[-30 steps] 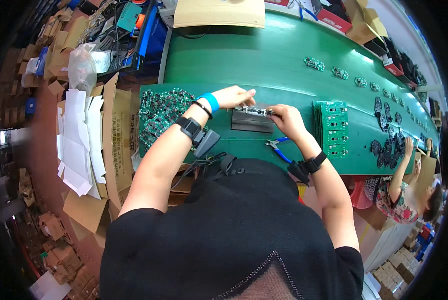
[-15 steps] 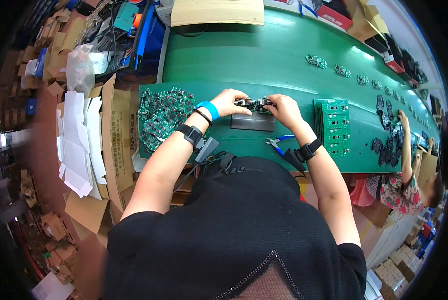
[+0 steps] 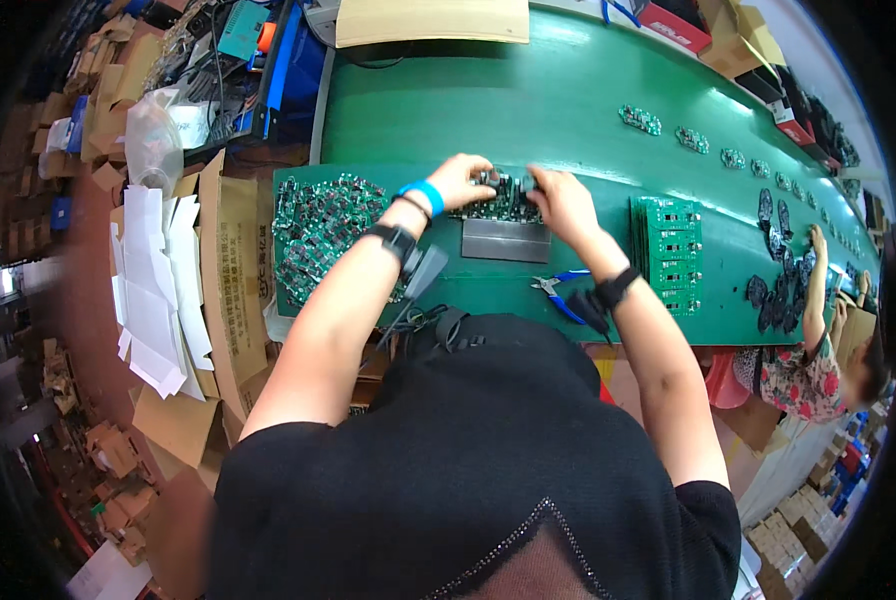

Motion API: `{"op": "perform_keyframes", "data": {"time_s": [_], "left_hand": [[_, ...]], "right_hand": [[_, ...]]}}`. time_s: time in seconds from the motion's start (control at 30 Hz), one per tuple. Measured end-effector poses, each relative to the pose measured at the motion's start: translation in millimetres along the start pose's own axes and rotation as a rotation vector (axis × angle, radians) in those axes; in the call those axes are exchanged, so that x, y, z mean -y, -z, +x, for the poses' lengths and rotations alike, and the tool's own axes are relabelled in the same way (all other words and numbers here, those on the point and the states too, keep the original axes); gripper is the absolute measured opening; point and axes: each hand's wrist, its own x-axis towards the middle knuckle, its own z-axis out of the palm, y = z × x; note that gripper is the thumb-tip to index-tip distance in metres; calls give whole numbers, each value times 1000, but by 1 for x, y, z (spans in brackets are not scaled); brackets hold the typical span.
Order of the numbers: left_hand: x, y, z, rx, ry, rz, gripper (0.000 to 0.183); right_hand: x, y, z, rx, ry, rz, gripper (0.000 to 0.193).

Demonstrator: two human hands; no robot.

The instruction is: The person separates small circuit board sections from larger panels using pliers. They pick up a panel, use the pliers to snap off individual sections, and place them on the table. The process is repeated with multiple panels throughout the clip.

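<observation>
A green circuit board (image 3: 500, 207) with dark parts on it lies just beyond a flat dark grey block (image 3: 506, 241). My left hand (image 3: 455, 184) is closed, thumb and fingers pinching at the board's left part. From the right, my right hand (image 3: 566, 205) grips its other end, the fingertips at a dark part there. The fingers partly cover the board, so its exact contact points are hard to see. To the left spreads a heap of small green circuit boards (image 3: 330, 232). Blue-handled pliers (image 3: 560, 290) rest nearer to me, below my right hand.
Stacked green board panels (image 3: 668, 255) stand right of my right forearm. Separate small boards (image 3: 640, 120) run in a row along the far right of the green table (image 3: 428, 110). A co-worker's arm (image 3: 816, 285) reaches over black parts (image 3: 780, 290). Cardboard (image 3: 230, 270) stands at left.
Both hands have shifted slightly away from me, and the fingers have lifted at the board. More of the board now shows between my hands and the grey block.
</observation>
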Motion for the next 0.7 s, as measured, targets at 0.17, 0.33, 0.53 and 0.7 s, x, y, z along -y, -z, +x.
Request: {"op": "perform_keyframes", "data": {"time_s": [0.17, 0.33, 0.53, 0.7], "left_hand": [[2, 18, 35, 211, 279, 12, 29], [31, 22, 29, 137, 567, -314, 28], [22, 36, 12, -29, 579, -734, 17], [21, 45, 21, -240, 499, -882, 17]], "right_hand": [[-39, -18, 42, 345, -244, 92, 34], [-58, -26, 49, 413, -279, 279, 34], [-73, -12, 40, 227, -415, 620, 37], [-75, 15, 32, 385, -442, 592, 39]]}}
